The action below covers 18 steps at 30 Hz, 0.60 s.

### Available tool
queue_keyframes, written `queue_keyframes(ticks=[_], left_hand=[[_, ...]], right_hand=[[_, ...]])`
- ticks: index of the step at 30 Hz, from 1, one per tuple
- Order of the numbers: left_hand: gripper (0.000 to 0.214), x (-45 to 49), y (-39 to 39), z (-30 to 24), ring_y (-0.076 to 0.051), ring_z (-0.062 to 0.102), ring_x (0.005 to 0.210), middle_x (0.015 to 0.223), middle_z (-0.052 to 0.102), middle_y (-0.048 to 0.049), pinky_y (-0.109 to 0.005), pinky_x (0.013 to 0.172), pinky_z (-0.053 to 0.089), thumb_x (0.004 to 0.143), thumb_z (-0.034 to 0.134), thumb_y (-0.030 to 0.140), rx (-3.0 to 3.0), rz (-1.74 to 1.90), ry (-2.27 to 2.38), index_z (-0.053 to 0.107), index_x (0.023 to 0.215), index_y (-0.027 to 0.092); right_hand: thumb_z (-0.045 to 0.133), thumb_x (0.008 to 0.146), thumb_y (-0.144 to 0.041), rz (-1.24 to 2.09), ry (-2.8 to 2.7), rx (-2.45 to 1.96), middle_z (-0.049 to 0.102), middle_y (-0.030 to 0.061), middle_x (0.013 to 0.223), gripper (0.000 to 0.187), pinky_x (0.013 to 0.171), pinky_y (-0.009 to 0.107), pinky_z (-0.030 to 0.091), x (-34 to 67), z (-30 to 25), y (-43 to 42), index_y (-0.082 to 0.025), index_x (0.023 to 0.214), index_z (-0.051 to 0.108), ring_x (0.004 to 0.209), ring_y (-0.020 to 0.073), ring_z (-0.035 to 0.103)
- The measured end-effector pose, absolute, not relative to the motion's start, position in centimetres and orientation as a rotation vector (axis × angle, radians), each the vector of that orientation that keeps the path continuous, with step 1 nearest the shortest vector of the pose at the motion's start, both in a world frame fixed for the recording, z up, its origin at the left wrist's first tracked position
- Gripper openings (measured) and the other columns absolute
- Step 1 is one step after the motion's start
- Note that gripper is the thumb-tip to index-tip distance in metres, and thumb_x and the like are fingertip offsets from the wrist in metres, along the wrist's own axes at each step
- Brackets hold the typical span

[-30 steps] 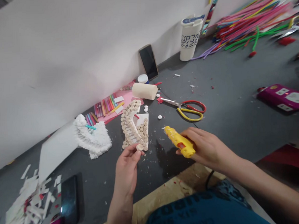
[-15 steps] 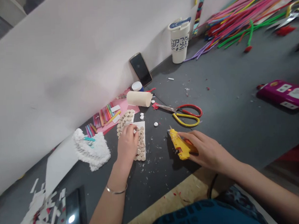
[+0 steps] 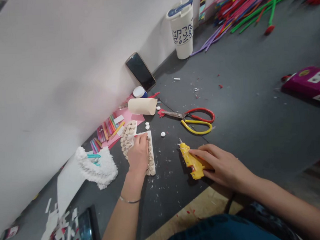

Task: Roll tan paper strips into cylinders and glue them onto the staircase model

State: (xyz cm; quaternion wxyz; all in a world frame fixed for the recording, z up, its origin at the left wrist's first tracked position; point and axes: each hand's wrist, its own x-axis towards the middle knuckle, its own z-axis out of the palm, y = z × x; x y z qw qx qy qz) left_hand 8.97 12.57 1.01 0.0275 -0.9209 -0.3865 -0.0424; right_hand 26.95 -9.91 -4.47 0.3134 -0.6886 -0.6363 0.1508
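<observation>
1. Gripped in the right hand (image 3: 225, 166), a yellow glue gun (image 3: 194, 163) sits low over the dark tabletop (image 3: 244, 105), near its front edge, nozzle toward the wall (image 3: 67, 67).
2. Fingers of the left hand (image 3: 138, 154) rest over a white board (image 3: 152, 148) covered with beige discs (image 3: 127, 137), between the tabletop's front and wall edges; whether they pinch anything cannot be told, the hand blocking the view.
3. One second earlier, the left hand held a pale disc at the board's near end; it now covers the board's middle.
4. Lower than before, the glue gun now hangs closer to its shadow.
5. Unmoved, red-and-yellow-handled scissors (image 3: 183, 115) lie beyond it; a phone (image 3: 141, 71) leans at the wall edge.
</observation>
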Motion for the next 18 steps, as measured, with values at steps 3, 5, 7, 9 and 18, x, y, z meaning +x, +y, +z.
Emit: queue_keyframes(ticks=[3,5,7,9,18], left_hand=[[0.032,9.5,13.0,0.5,-0.023,0.066,0.092,0.117,0.065,-0.0124,-0.029,0.068,0.048,0.095,0.046,0.016,-2.827,-0.146,-1.190,0.060,0.123,0.018],[0.033,9.8,13.3,0.2,-0.023,0.065,0.092,0.117,0.064,-0.0123,-0.030,0.070,0.048,0.095,0.044,0.016,-2.804,-0.120,-1.167,0.061,0.124,0.018],[0.033,10.0,13.6,-0.1,-0.024,0.064,0.092,0.118,0.064,-0.0116,-0.030,0.071,0.048,0.095,0.044,0.016,-2.785,-0.084,-1.149,0.060,0.124,0.019],[0.033,10.2,13.8,-0.3,-0.024,0.064,0.093,0.118,0.064,-0.0112,-0.031,0.073,0.048,0.095,0.044,0.016,-2.782,-0.069,-1.150,0.060,0.124,0.019],[0.030,10.8,14.6,0.2,-0.024,0.064,0.096,0.110,0.065,-0.0115,-0.035,0.083,0.050,0.090,0.045,0.010,-2.940,-0.153,-1.224,0.066,0.111,0.017]], right_hand=[[0.053,0.078,-0.011,0.421,-1.654,-1.781,0.061,0.0109,0.116,0.055,0.074,0.034,0.055,27.1,-4.5,-9.9,-0.022,0.131,0.050,0.096,0.0224,0.062],[0.054,0.077,-0.010,0.435,-1.644,-1.766,0.062,0.0107,0.117,0.055,0.074,0.034,0.055,27.2,-4.4,-9.9,-0.023,0.131,0.051,0.096,0.0223,0.063],[0.054,0.076,-0.010,0.440,-1.641,-1.765,0.062,0.0110,0.117,0.055,0.074,0.034,0.055,27.2,-4.3,-9.8,-0.022,0.130,0.052,0.096,0.0224,0.063],[0.053,0.075,-0.009,0.438,-1.639,-1.765,0.062,0.0116,0.117,0.055,0.075,0.035,0.055,27.3,-4.2,-9.8,-0.022,0.129,0.053,0.097,0.0227,0.063],[0.051,0.079,-0.010,0.483,-1.631,-1.747,0.062,0.0106,0.118,0.052,0.077,0.035,0.055,27.4,-3.9,-9.9,-0.023,0.130,0.051,0.098,0.0219,0.062]])
